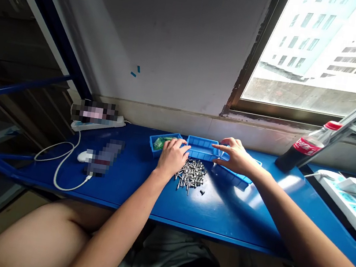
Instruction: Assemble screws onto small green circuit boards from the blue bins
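A heap of metal rivets or screws (192, 173) lies on the blue table. Behind it stands a blue plastic bin (203, 142), between my two hands. My left hand (172, 156) is over the front of a second bin (155, 149) that holds a green plastic bag (159, 142); its fingers stretch toward the middle bin's left side. At the middle bin's right end is my right hand (236, 158), fingers spread, with fingertips by the wall. Whether either hand touches the bin I cannot tell. A third bin (241, 181) sits partly hidden beneath my right hand and wrist.
One dark fastener (202, 192) lies apart from the heap. A cola bottle (304, 148) leans at the back right, near a power strip (351, 202). On the left are a white cable (56, 175), a white mouse-like object (85, 156) and another strip (99, 126).
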A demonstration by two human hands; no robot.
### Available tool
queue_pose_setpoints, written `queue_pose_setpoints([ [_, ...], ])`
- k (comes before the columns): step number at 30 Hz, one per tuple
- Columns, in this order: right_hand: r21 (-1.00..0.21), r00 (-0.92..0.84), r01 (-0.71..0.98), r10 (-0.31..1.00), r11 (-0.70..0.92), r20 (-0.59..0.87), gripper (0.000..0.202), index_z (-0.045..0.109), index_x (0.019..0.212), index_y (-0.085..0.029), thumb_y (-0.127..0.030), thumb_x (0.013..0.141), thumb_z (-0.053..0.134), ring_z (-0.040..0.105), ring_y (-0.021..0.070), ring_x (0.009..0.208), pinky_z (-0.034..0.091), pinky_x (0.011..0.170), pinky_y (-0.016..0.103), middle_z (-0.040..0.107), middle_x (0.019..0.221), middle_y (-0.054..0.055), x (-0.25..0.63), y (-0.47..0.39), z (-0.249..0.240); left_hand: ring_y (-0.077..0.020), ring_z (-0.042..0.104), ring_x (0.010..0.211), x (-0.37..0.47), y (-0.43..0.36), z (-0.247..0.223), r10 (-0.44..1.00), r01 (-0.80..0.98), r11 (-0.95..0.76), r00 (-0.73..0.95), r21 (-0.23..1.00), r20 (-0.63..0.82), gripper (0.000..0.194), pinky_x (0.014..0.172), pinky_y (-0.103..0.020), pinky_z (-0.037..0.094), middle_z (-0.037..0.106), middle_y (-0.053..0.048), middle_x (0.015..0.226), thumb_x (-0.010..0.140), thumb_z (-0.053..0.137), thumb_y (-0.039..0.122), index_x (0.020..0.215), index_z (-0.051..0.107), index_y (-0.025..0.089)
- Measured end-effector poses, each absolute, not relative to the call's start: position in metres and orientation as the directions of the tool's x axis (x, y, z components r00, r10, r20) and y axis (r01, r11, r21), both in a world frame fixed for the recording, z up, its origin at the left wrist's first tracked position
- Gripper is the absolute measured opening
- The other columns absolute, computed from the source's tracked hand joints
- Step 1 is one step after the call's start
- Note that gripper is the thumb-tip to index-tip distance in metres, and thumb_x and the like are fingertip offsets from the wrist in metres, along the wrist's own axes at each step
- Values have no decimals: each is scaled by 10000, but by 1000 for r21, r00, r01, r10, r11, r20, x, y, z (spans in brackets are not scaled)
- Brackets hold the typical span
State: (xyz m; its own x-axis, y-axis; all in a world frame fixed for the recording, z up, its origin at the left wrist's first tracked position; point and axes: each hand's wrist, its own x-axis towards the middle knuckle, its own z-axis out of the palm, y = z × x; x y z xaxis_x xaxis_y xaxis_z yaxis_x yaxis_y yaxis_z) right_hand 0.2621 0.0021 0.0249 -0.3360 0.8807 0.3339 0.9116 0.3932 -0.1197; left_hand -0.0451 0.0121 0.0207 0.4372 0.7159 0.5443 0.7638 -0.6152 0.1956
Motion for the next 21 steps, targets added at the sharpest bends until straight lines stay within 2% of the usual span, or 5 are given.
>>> queue_pose_setpoints([
  [3,-165,-331,900,879,403,343,461,769,1403,-297,-492,988,719,712,335,1032,611,951,508,708,1168,150,262,-8,27,-289,660,1230,-47,16,19,721,763,-611,427,209,547,275,1075,-492,527,732,-85,1301,1028,641,179,1237,807,246],
  [6,-245,-349,872,889,424,297,353,816,1305,-301,-452,1054,619,720,254,808,617,808,418,726,1009,96,261,-13,28,-254,695,1150,-49,21,17,729,727,-625,415,284,545,283,1032,-419,579,727,-86,1226,1027,633,150,1226,815,235],
  [11,-252,-335,870,883,424,329,324,843,1227,-295,-425,1064,595,724,244,778,601,777,396,739,999,87,258,-16,26,-205,737,981,-52,27,16,750,669,-630,393,393,533,259,901,-345,639,738,-63,1105,1043,632,178,1198,831,237],
  [17,-262,-293,875,876,407,382,321,850,1215,-248,-358,1054,595,732,255,795,601,817,404,735,985,97,252,-20,22,-194,737,905,-51,24,21,758,684,-618,388,388,524,224,828,-337,648,746,-61,1018,1051,639,201,1121,851,218],
  [21,-270,-289,870,869,413,401,333,848,1218,-248,-386,1067,586,736,261,805,600,826,410,737,985,101,252,-19,20,-194,726,892,-48,20,23,767,721,-597,384,352,514,211,804,-326,636,734,-68,992,1049,635,182,1067,846,181],
])
